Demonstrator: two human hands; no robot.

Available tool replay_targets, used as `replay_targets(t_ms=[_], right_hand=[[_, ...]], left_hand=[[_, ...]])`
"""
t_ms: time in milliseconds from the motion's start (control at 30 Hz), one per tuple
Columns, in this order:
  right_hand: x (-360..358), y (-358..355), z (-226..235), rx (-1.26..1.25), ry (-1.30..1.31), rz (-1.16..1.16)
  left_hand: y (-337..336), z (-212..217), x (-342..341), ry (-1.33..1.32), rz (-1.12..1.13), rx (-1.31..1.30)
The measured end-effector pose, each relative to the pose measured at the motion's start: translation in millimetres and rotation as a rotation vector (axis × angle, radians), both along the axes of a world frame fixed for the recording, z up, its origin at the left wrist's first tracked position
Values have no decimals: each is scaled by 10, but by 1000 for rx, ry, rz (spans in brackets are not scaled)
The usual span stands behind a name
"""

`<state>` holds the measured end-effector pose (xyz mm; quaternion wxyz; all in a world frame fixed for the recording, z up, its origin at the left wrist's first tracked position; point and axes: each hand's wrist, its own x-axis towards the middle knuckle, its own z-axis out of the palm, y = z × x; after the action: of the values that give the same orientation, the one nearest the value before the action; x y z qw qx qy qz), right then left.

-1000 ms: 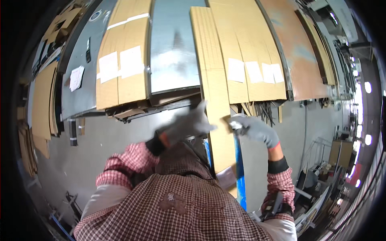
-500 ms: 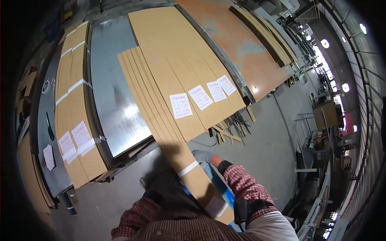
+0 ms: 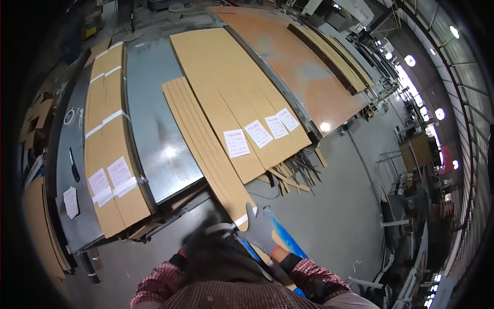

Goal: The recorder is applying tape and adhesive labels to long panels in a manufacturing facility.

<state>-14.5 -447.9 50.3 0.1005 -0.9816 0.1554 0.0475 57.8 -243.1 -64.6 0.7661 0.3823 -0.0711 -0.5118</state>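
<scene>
A stack of long, narrow tan boards (image 3: 211, 154) runs from the table towards my body, with a white tape band (image 3: 242, 220) across its near part. My right hand (image 3: 261, 230), in a grey glove, lies over the stack beside that band, its thumb and fingers apart. To the left of the stack, my left hand (image 3: 198, 241) is dark and smeared by motion. At it shows a pale curved rim, seemingly a roll of tape (image 3: 220, 227), close to the band's left end. Blue rails (image 3: 282, 232) show under and beside the near end of the stack.
Wide tan boards with paper labels (image 3: 236, 143) lie beyond the stack. Taped boards (image 3: 103, 129) lie left, past a shiny metal sheet (image 3: 159, 134). A knife (image 3: 74, 166) and papers (image 3: 71, 202) rest at far left. Scrap strips (image 3: 293, 175) stick out below the table's edge.
My right hand has come from the stack's right side onto its top. The left hand's pale rim has moved right, up to the stack. The view has shifted slightly.
</scene>
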Motion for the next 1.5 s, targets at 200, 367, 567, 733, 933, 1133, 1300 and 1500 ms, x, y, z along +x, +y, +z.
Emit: replay_targets(t_ms=[200,367,567,733,933,1133,1300,1500], right_hand=[[-100,-437,-66,923,-251,-115],[319,-429,1003,484,263,116],[943,-1199,400,211,568,730],[632,-2243,-977,-119,578,617],[980,-1444,-403,41,418,329],[684,-1103,227,310,940,545],[569,-1199,-231,49,578,502],[670,-861,1094,835,415,443]], left_hand=[[-1201,844,0,-1054,83,670],[-1200,351,-59,-1380,-86,774],[-1243,791,-87,-1385,-102,840],[-1362,793,-243,-1627,-189,961],[-695,995,724,-878,523,801],[-731,926,-631,-1318,340,1232],[-939,815,-75,-714,115,1076],[-494,838,-31,-638,302,358]])
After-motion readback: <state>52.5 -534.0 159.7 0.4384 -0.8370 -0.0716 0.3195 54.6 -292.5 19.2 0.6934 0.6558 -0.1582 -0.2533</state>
